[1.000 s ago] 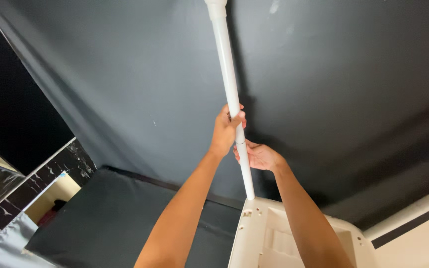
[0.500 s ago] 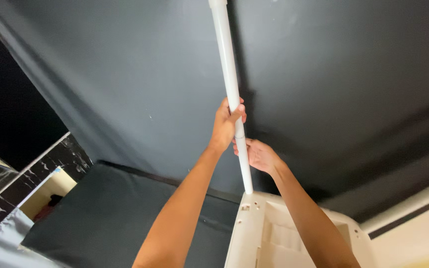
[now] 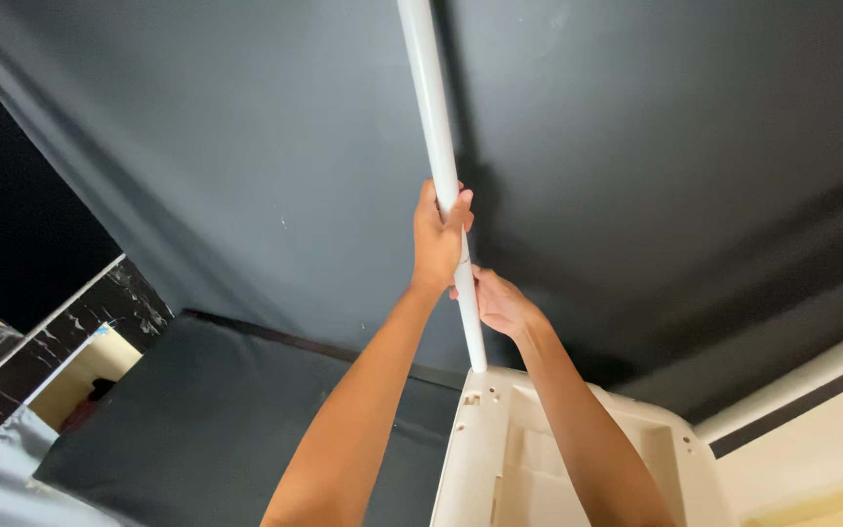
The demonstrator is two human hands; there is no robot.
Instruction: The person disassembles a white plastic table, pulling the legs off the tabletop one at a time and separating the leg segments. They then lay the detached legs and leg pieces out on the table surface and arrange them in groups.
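Observation:
A long white pole (image 3: 433, 117) runs from the top edge down into a white plastic base (image 3: 539, 459) at the bottom middle. My left hand (image 3: 438, 237) is wrapped around the pole about halfway along it. Just below, my right hand (image 3: 498, 303) grips the same pole from the right side, close to where it meets the base. Both forearms reach up from the bottom of the view.
A dark grey fabric backdrop (image 3: 246, 166) fills most of the view behind the pole. A black marble-patterned panel (image 3: 41, 342) stands at the left. A cream wall with a dark stripe (image 3: 812, 420) is at the lower right.
The view has shifted slightly, so the pole and base sit a little lower and to the left. Both hands keep their hold on the pole.

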